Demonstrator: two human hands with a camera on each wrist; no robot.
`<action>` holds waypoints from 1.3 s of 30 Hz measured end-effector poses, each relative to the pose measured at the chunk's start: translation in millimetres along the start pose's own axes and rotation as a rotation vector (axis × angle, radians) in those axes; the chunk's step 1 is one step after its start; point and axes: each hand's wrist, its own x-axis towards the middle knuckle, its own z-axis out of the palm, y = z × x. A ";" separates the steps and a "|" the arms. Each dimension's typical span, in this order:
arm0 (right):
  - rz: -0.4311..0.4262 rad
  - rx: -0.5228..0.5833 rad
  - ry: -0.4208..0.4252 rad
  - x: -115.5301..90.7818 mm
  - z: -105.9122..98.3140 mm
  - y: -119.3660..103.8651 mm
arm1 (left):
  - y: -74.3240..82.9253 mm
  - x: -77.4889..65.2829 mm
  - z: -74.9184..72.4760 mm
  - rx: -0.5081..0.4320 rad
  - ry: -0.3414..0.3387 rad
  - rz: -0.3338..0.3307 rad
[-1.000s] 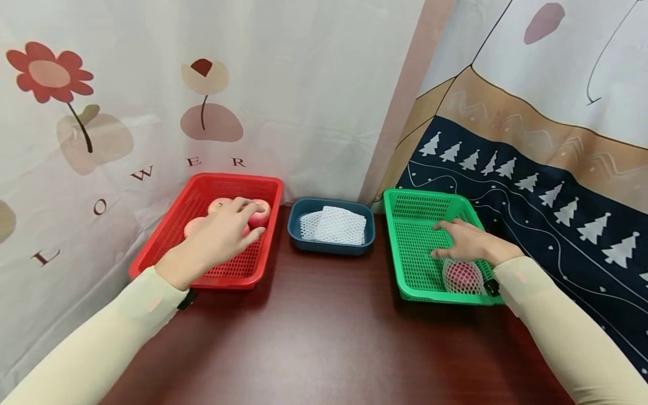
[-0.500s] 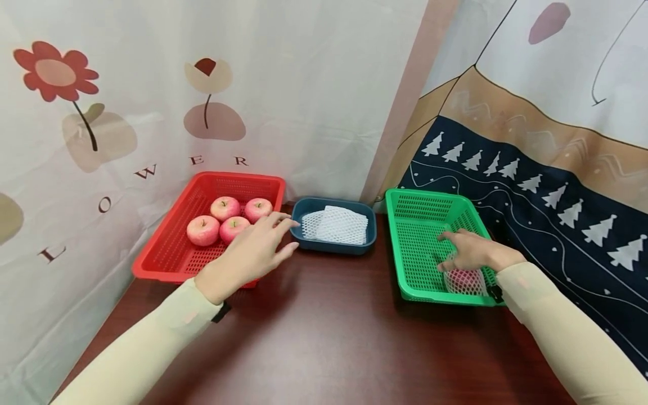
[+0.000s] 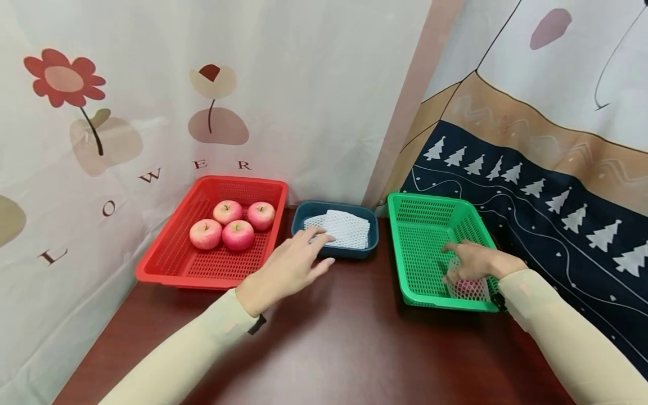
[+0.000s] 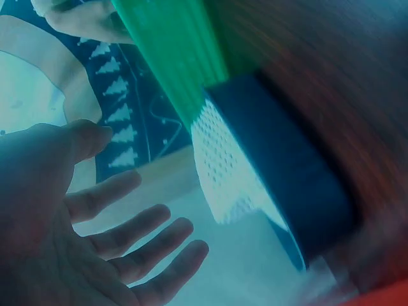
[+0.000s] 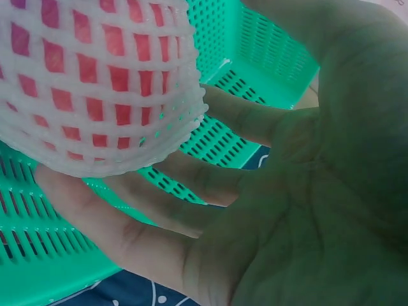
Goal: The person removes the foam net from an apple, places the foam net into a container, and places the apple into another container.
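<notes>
My left hand (image 3: 286, 270) is above the table, its fingertips over the near rim of a small blue tray (image 3: 331, 252). The left wrist view shows its fingers (image 4: 153, 223) spread, with nothing between them. White foam fruit nets (image 3: 348, 229) lie folded in the tray. On the right, my right hand (image 3: 476, 261) reaches into the green basket (image 3: 420, 242), over an apple in a foam net (image 3: 468, 288). Seen from the right wrist, the netted apple (image 5: 95, 83) lies by loosely extended fingers (image 5: 127, 236), clear of the palm; whether they touch it I cannot tell.
At the left stands a red basket (image 3: 212, 275) with several bare apples (image 3: 238, 235). The baskets and tray stand on a dark brown table (image 3: 349, 343). Behind them hangs a printed curtain (image 3: 314, 101), with a dark blue part bearing white trees on the right.
My left hand has moved right, from over the apples in the red basket to the blue tray. My right hand has lowered slightly over the netted apple.
</notes>
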 end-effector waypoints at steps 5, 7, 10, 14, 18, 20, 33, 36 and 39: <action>-0.008 -0.019 -0.016 -2.6 1.8 0.0 | 14.6 5.6 14.1 -0.020 0.028 0.044; -0.009 -0.024 -0.018 -3.9 1.9 -0.3 | 19.9 7.6 18.4 -0.017 0.019 0.049; -0.006 -0.023 -0.028 -3.2 2.2 -0.1 | 27.1 9.9 24.3 -0.018 -0.015 0.041; 0.006 -0.019 -0.055 -0.7 1.8 -0.7 | 35.8 11.6 31.4 -0.037 -0.060 0.018; 0.019 0.003 -0.080 2.2 3.3 -1.7 | 43.7 12.3 39.5 -0.045 -0.066 0.020; 0.024 0.017 -0.086 3.0 4.2 -1.3 | 47.0 13.0 44.3 -0.044 -0.061 0.034; 0.028 -0.011 -0.105 3.8 3.7 -2.5 | 70.3 20.3 70.1 -0.039 -0.079 0.059; 0.013 -0.060 -0.116 6.6 2.7 -2.9 | 76.3 24.4 75.7 -0.029 -0.086 0.069; 0.001 -0.094 -0.127 9.8 2.2 -3.0 | 82.2 28.5 80.6 -0.017 -0.087 0.077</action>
